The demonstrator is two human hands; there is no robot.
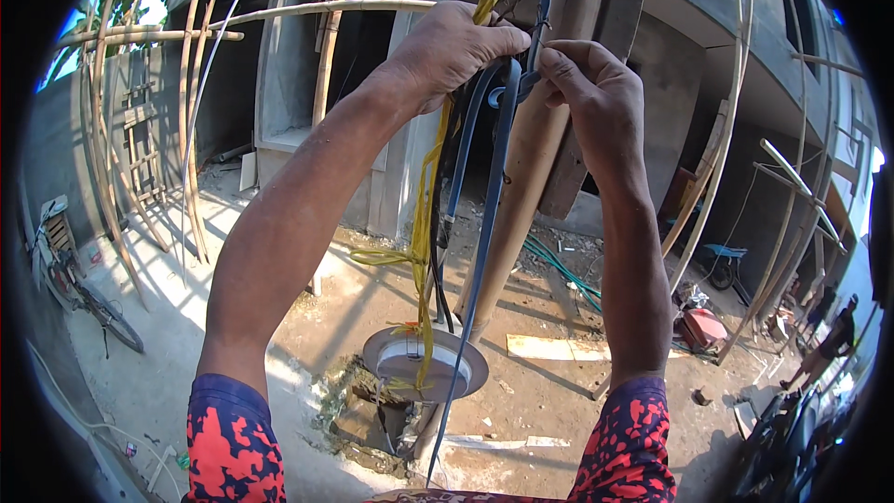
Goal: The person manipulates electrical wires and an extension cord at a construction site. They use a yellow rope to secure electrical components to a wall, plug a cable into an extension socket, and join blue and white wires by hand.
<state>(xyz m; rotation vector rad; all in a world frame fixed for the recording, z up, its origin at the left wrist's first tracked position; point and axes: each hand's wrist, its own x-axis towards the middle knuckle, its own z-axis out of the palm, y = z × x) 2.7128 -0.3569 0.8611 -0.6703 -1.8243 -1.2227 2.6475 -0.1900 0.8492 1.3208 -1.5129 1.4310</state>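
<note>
Against an upright wooden pole [535,168], both hands are raised. My left hand [456,51] is closed round yellow twine [433,168], which shows above and below the fist. Dark cords hang beside the twine, and a blue-grey flat band [484,214] loops under the left thumb and runs down to the lower edge. My right hand [591,84] has thumb and forefinger pinched beside the dark tie at the pole; what they hold is too small to make out. Below hangs a round grey disc [468,371] with a white middle, strung with twine.
Beneath the disc is a hole [377,419] in the ground. Bamboo poles [335,37] stand about a concrete building. A bicycle [93,303] leans at the left. At the right are a wheelbarrow [724,261], a red object [705,328] and another person [833,340]. Boards [559,347] lie on the dirt.
</note>
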